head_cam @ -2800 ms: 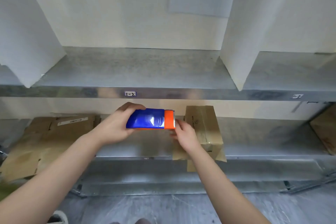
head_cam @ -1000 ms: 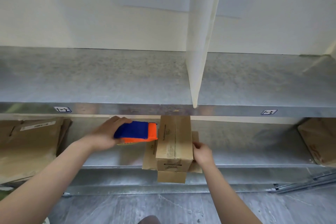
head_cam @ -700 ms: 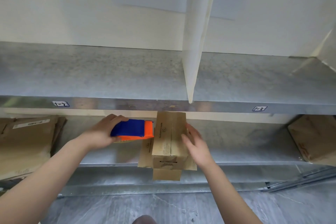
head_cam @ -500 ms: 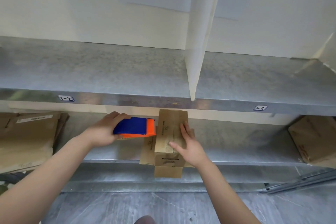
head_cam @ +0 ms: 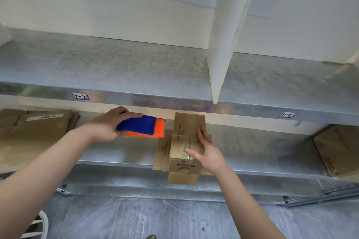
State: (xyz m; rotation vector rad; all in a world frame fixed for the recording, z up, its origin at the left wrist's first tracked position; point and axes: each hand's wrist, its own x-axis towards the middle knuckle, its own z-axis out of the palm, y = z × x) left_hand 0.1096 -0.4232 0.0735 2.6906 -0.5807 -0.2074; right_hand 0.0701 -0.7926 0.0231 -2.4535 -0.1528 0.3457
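Brown carton [head_cam: 186,145]; blue-orange tape dispenser [head_cam: 143,127]

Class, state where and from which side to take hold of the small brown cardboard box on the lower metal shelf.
Grip the small brown cardboard box across its narrow width, on the long side walls, coming from the front and above. It looks slim enough to span, its near end overhangs the lower metal shelf, and loose flaps splay at its base.

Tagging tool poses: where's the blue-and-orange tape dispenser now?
Head view, left of centre: the tape dispenser is held in the left hand just below the front edge of the upper shelf, its orange end beside the cardboard box under the right hand.
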